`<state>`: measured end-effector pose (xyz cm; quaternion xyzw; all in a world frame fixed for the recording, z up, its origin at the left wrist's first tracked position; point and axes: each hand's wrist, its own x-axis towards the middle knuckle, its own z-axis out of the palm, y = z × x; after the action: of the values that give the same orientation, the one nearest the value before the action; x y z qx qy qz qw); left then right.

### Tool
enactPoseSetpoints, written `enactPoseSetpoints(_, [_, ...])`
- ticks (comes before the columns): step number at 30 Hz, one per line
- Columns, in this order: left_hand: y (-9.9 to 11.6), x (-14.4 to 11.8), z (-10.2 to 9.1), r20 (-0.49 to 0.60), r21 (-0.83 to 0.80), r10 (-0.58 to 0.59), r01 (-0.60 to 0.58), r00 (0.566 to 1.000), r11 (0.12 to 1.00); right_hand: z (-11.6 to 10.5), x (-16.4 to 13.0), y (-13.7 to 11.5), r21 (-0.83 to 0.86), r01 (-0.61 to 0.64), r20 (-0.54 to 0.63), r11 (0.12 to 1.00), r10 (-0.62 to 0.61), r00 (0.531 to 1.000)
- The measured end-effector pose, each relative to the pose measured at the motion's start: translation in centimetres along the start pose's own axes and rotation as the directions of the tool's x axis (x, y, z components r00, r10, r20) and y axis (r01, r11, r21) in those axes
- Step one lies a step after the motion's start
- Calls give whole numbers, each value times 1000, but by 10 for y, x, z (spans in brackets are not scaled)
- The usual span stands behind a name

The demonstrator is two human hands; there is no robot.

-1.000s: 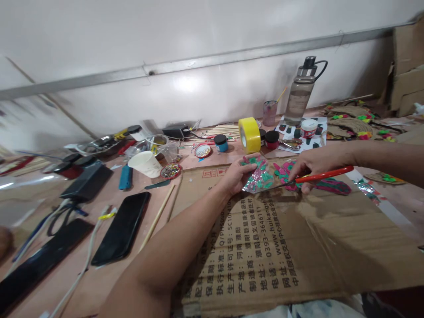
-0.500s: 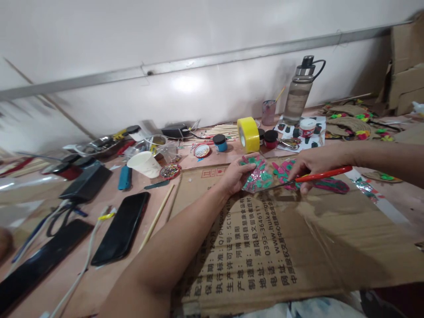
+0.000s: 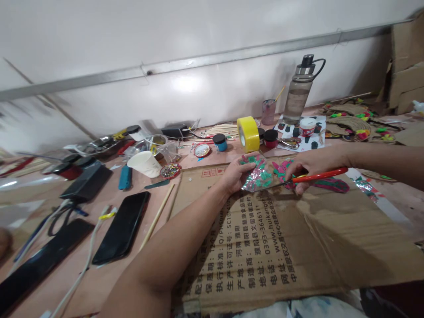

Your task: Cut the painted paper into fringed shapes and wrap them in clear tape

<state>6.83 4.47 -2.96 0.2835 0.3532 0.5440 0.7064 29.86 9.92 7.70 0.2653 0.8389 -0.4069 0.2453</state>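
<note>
My left hand (image 3: 236, 176) pinches a clear plastic piece (image 3: 256, 176) with a pink and green pattern and holds it over the cardboard sheet (image 3: 311, 254). In my right hand (image 3: 306, 170) are red-handled scissors (image 3: 323, 174), their thin blades pointing left to the lower right edge of the plastic piece. Whether the blades are apart cannot be made out. Under and beside my right hand lies another pink and green patterned piece (image 3: 333, 184), partly hidden by the fingers and the scissors.
Behind the cardboard stand a yellow tape roll (image 3: 249, 134), a blue paint jar (image 3: 219, 142) and a water bottle (image 3: 300, 92). On the left lie a phone (image 3: 122, 229), a wooden stick (image 3: 157, 216), a paper cup (image 3: 144, 164) and cables. Coiled decorated pieces (image 3: 351, 126) sit at the right.
My right hand and the scissors have shifted slightly left and down, toward the plastic piece. My left hand has kept its hold with hardly any movement.
</note>
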Motion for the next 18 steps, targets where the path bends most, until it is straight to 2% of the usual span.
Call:
enactPoseSetpoints(3, [0, 0, 0, 2, 9, -10, 10, 1000, 1000, 0, 1, -2, 14, 40, 49, 999, -41, 998])
enactPoseSetpoints(11, [0, -1, 0, 10, 2, -8, 8, 1000, 1000, 2, -1, 1, 6, 70, 36, 998, -70, 997])
enactPoseSetpoints(18, [1, -2, 2, 7, 0, -8, 8, 1000, 1000, 10, -2, 7, -137, 78, -55, 988, -86, 995])
